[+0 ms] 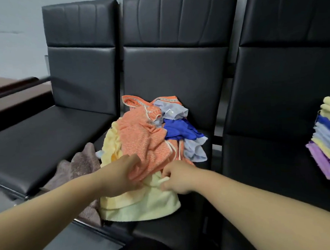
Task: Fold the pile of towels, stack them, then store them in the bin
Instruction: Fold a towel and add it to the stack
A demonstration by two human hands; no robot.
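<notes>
A loose pile of towels lies on the middle black seat (193, 225): an orange towel (141, 138) on top, a pale yellow towel (146, 205) under it at the front, dark blue (177, 131) and light blue (195, 149) ones at the right, a brown one (83, 164) hanging off the left. My left hand (121, 175) grips the front edge of the orange towel. My right hand (176, 177) pinches a corner of the yellow towel. A stack of folded towels (329, 143), yellow, blue and purple, sits on the right seat.
Three black padded seats stand in a row; the left seat (36, 144) bears nothing but the brown towel's edge. A dark wooden bench or rail (13, 89) is at the far left. Grey floor lies below the seats. No bin is in view.
</notes>
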